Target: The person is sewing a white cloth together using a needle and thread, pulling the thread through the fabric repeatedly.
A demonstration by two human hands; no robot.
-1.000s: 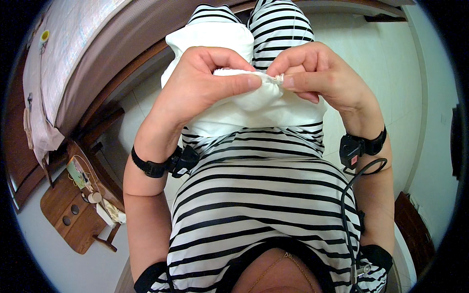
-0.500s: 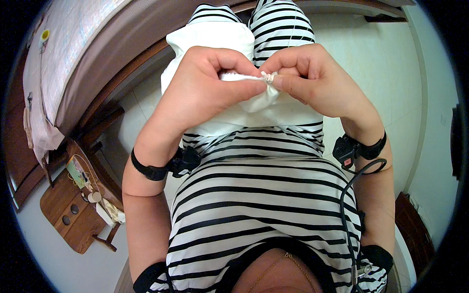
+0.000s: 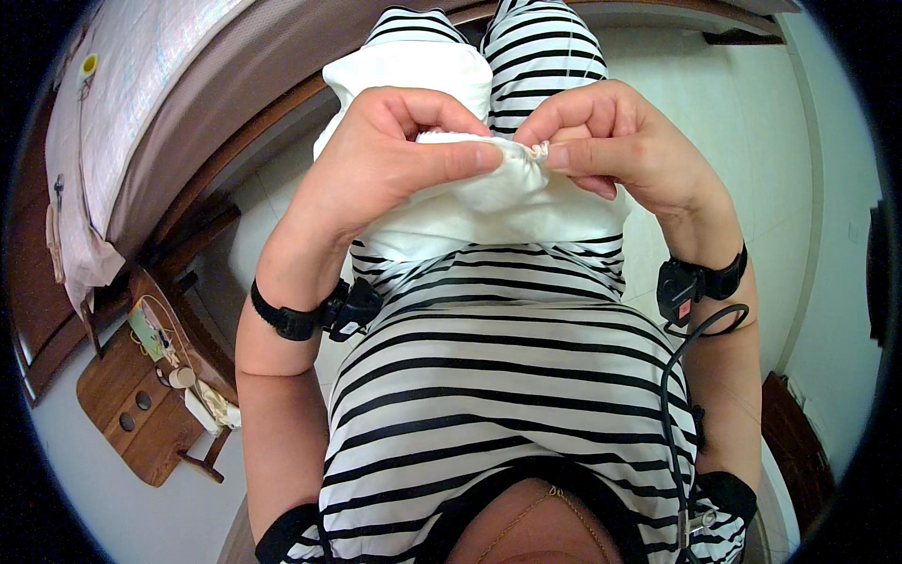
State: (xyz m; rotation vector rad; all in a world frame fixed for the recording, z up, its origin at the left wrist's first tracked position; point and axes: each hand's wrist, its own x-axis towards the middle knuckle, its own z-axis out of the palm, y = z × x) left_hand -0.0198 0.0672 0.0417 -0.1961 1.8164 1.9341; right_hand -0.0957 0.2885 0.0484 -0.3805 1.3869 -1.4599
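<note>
A white cloth [image 3: 489,223] lies across my lap, its near part hanging over the striped trousers. My left hand [image 3: 385,155] pinches its upper edge between thumb and forefinger. Just to the right, my right hand [image 3: 620,141] is closed on the bunched end of the same edge, where small tight gathers [image 3: 538,150] show by the thumb tip. Between the two thumbs the fabric puckers and sags. A thin pale thread [image 3: 569,47] runs over the right trouser leg beyond my right hand. Whether a needle sits in the right fingers is hidden.
A bed with a pale patterned cover [image 3: 178,66] stands at the far left, a small yellow roll [image 3: 89,65] on it. A wooden stool [image 3: 127,399] at lower left bears small items. A cable [image 3: 669,414] runs along my right arm from a black wrist strap [image 3: 723,279].
My hands have drawn apart slightly, the right one moving rightward. More of the cloth edge now spreads out between them, and the gathers have shifted right with the right fingers.
</note>
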